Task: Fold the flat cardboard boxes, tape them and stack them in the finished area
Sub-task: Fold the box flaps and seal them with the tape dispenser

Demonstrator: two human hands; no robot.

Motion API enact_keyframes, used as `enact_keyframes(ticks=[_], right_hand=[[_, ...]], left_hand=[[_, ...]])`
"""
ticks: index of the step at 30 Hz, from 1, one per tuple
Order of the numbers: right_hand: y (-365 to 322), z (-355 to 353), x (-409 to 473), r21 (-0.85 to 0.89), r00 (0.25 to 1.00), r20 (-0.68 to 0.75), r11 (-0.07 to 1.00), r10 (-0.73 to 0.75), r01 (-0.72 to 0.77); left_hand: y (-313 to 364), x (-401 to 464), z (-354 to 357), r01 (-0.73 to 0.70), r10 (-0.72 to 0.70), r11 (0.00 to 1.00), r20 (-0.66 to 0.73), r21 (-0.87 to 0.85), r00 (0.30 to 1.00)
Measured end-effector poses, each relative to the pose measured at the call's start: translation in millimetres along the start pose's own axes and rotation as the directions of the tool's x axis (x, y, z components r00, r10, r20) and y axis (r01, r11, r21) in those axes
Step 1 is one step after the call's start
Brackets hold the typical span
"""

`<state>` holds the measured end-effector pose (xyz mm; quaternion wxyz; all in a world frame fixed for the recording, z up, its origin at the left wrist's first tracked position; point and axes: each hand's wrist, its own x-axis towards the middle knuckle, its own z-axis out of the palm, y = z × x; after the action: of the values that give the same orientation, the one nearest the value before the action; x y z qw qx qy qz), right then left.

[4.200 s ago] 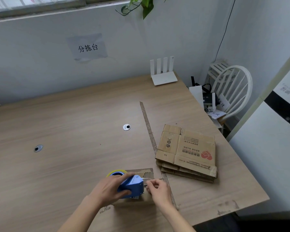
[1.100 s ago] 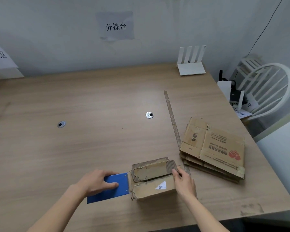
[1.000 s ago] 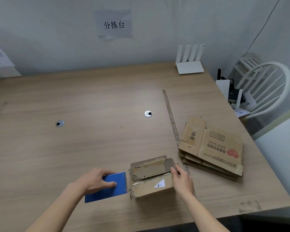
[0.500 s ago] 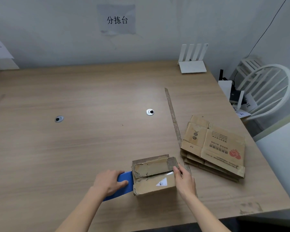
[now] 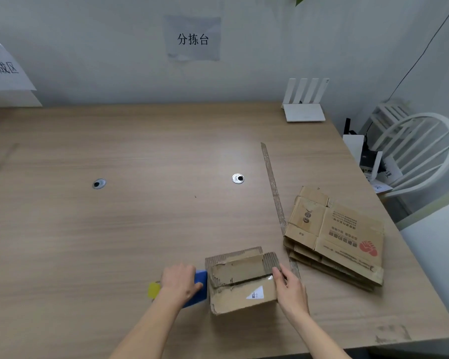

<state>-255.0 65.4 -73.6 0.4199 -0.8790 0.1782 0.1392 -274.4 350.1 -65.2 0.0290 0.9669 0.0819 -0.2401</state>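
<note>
Cardboard box (image 5: 241,279) folded | left hand (image 5: 179,281) grips blue tape dispenser (image 5: 199,286) | right hand (image 5: 289,288) flat on box

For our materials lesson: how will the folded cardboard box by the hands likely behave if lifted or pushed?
The folded box looks worn, with torn corrugated edges, so it would probably flex rather than stay rigid. Its flaps seem held by a single tape strip, so it is likely light and probably empty. Resting flat on the table, it should slide, not roll.

Two bare forearms, no sleeves or jewellery.
</note>
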Motion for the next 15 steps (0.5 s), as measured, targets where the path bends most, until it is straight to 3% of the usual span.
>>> enact_keyframes(ticks=[4, 9, 12, 15], right_hand=[[4, -6, 4, 0.014, 0.998, -0.031, 0.998, 0.054, -0.053], [-4, -3, 13, -0.059, 0.999, -0.031, 0.998, 0.009, -0.01], [-19, -5, 26, -0.096, 0.999, -0.009, 0.995, -0.034, 0.033], [-31, -7, 44, -0.028, 0.993, 0.075, 0.995, -0.096, 0.099]], left_hand=[[-20, -8, 19, -0.002, -0.004, 0.994, -0.055, -0.108, 0.998], [-60, -16, 28, 0.022, -0.048, 0.985, -0.151, -0.17, 0.987], [-69, -16, 45, 0.042, -0.075, 0.971, -0.135, -0.235, 0.988], [-74, -15, 71, 0.036, -0.075, 0.948, -0.111, -0.316, 0.991]])
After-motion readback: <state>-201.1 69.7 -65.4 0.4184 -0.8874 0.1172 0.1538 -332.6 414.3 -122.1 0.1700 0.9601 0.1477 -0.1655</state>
